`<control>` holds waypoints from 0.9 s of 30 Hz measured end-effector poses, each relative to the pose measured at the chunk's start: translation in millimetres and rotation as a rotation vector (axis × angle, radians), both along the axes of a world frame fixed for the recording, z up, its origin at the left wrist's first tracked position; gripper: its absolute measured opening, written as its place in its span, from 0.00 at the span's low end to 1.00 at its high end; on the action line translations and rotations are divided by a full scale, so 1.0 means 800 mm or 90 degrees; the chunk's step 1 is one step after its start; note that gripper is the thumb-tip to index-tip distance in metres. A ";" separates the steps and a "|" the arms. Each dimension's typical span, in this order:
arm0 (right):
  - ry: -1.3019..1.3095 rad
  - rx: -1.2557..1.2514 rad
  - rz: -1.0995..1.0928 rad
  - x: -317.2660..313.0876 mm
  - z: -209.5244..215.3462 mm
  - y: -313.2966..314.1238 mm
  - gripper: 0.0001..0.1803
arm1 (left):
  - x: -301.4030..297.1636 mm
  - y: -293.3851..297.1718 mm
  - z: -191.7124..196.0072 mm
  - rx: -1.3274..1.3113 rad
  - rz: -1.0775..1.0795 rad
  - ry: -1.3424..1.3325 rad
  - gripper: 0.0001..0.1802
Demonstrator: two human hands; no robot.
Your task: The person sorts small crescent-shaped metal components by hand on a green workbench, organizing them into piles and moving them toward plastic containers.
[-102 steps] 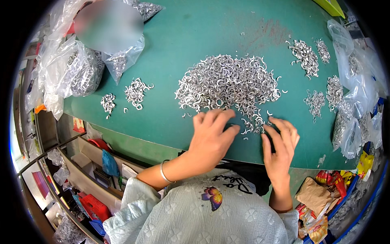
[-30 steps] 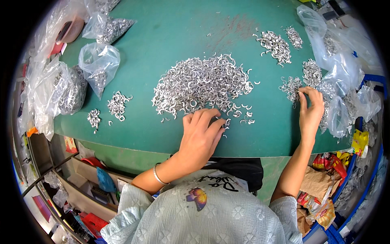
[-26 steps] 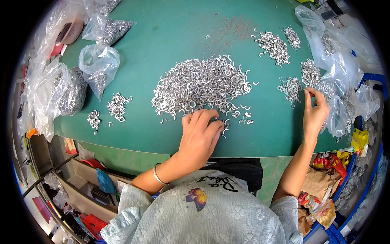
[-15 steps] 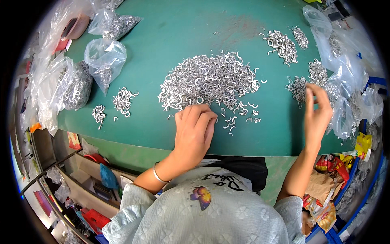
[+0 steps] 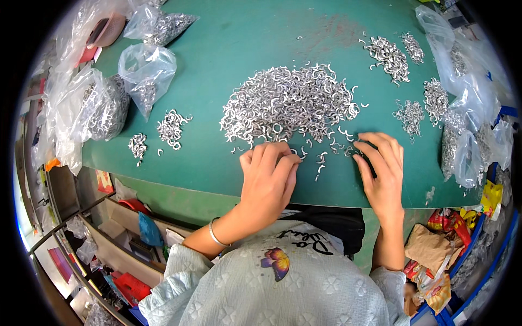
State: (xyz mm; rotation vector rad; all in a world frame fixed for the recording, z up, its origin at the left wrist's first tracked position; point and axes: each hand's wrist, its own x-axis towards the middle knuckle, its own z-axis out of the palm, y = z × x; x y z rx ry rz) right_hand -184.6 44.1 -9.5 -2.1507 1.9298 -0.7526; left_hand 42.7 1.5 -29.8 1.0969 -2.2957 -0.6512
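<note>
A broad heap of small silvery curved metal pieces (image 5: 291, 103) lies mid-table. At its near edge is my left hand (image 5: 266, 179), fingers curled down and closed; what they hold, if anything, is hidden. My right hand (image 5: 385, 176) hovers by the heap's near right side, thumb and fingers apart, beside a few loose curved pieces (image 5: 321, 159). No piece shows clearly in its grasp. To the right lie several smaller piles, among them a pile of thin pieces (image 5: 410, 117) and a pile of larger curved pieces (image 5: 388, 58). Two small piles, one larger (image 5: 173, 129) and one smaller (image 5: 137, 146), sit at left.
Clear plastic bags of metal pieces (image 5: 106, 111) crowd the left edge, with an open bag (image 5: 145, 81) beside them. More bags (image 5: 467, 130) line the right edge. The green tabletop (image 5: 217, 49) ends just before my body. Packets and a paper bag (image 5: 429, 244) are below right.
My right hand has come leftward from the thin-piece pile at right to the loose pieces by the heap. My left hand stays at the heap's near edge. The whole view has shifted slightly.
</note>
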 end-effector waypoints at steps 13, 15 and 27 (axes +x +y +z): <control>-0.071 0.002 0.031 0.033 -0.004 0.012 0.12 | -0.011 0.003 0.003 0.006 0.019 0.015 0.15; -0.085 0.001 0.049 0.045 -0.003 0.015 0.12 | -0.019 0.010 0.002 0.023 -0.004 0.036 0.16; -0.066 0.014 -0.046 0.030 -0.008 0.039 0.11 | -0.013 0.008 -0.002 0.006 0.010 0.043 0.16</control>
